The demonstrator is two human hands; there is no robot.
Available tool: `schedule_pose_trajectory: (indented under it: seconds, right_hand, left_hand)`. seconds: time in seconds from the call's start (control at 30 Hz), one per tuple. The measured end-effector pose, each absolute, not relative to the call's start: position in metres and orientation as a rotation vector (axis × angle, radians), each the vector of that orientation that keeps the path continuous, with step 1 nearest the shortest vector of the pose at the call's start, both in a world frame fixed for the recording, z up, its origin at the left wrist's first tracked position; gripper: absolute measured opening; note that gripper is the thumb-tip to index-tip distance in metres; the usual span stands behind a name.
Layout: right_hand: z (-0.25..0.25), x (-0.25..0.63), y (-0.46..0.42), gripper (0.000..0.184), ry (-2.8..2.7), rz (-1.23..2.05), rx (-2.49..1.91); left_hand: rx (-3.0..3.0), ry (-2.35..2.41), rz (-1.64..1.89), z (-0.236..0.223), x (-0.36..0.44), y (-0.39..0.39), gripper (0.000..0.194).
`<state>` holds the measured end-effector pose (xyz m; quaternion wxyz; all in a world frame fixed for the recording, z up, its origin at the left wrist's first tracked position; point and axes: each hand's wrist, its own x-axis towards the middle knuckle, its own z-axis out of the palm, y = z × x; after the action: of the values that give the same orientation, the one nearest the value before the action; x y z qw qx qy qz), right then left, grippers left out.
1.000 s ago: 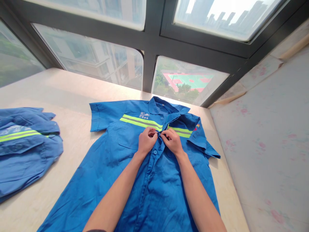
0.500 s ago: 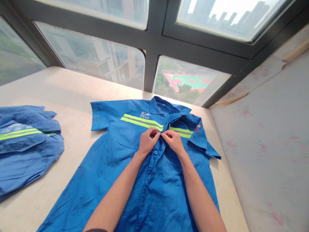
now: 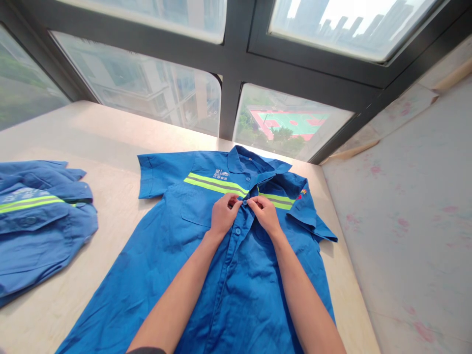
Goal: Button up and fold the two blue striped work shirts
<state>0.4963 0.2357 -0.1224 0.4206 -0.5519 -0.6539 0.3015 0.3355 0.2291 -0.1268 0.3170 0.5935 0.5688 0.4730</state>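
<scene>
Fingers of the left hand (image 3: 223, 216) and right hand (image 3: 266, 216) pinch the blue shirt (image 3: 158, 275) spread on the surface (image 3: 114, 145); its button (image 3: 245, 202) lies between them, near both, the shirt's length running toward the person.

Blue shirt (image 3: 158, 246): matt woven cloth, smooth at chest, creased and rumpled lower down; collar (image 3: 235, 164) same cloth, crisp-looking
Chest band (image 3: 217, 185): flat, smoother-looking than cloth around it
Chest lettering (image 3: 222, 177): print or thread, cannot tell which
Buttons (image 3: 238, 230): plastic-looking, smooth
Second garment (image 3: 37, 255): similar matt cloth, heavily wrinkled
Window frame (image 3: 230, 73): smooth, satin, metal-looking
Panes (image 3: 158, 91): glass, slightly hazy
Ledge (image 3: 110, 147): smooth, soft sheen near panes, stone or laminate, cannot tell which
Wall (image 3: 416, 206): matt, paper-like covering, floral print, uneven edge beside window frame
</scene>
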Motion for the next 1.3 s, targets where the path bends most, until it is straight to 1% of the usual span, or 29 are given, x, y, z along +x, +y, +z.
schedule_pose_trajectory:
  seconds: [0.13, 0.27, 0.33, 0.43, 0.57, 0.67, 0.77, 0.83, 0.93, 1.0, 1.17, 1.3]
  right_hand:
    - [-0.122, 0.492, 0.233, 0.025, -1.686, 0.612, -1.382]
    - [-0.124, 0.493, 0.233, 0.027, -1.576, 0.518, -1.326]
    - [-0.127, 0.495, 0.233, 0.031, -1.453, 0.536, -1.319]
    - [-0.129, 0.496, 0.235, 0.034, -1.361, 0.664, -1.336]
    - [-0.13, 0.494, 0.235, 0.034, -1.508, 0.75, -1.33]
    - [-0.131, 0.493, 0.235, 0.033, -1.599, 0.657, -1.356]
    - [-0.134, 0.493, 0.235, 0.044, -1.534, 0.483, -1.493]
    - [-0.136, 0.494, 0.236, 0.052, -1.504, 0.381, -1.589]
    - [-0.139, 0.494, 0.236, 0.057, -1.526, 0.282, -1.633]
    - [-0.141, 0.494, 0.237, 0.057, -1.512, 0.271, -1.609]
    - [-0.142, 0.494, 0.237, 0.057, -1.438, 0.364, -1.583]
    - [-0.138, 0.49, 0.235, 0.056, -1.482, 0.339, -1.57]
  left_hand:
    - [1.818, 1.568, 1.186, -0.129, 0.335, 0.229, 0.008]
    - [1.96, 1.596, 1.154, -0.13, 0.335, 0.228, 0.013]
    - [1.973, 1.648, 1.145, -0.13, 0.335, 0.227, 0.014]
    - [2.025, 1.7, 1.101, -0.129, 0.336, 0.226, 0.016]
    - [2.08, 1.695, 1.082, -0.128, 0.336, 0.228, 0.022]
    - [2.123, 1.634, 1.087, -0.128, 0.336, 0.229, 0.028]
    - [2.201, 1.553, 1.045, -0.128, 0.336, 0.229, 0.032]
    - [2.247, 1.51, 0.998, -0.127, 0.337, 0.228, 0.032]
    - [2.253, 1.53, 0.963, -0.127, 0.337, 0.228, 0.028]
    - [2.225, 1.574, 0.971, -0.127, 0.337, 0.228, 0.025]
    - [2.15, 1.737, 0.953, -0.128, 0.338, 0.229, 0.019]
    - [2.187, 1.836, 0.907, -0.129, 0.34, 0.228, 0.027]
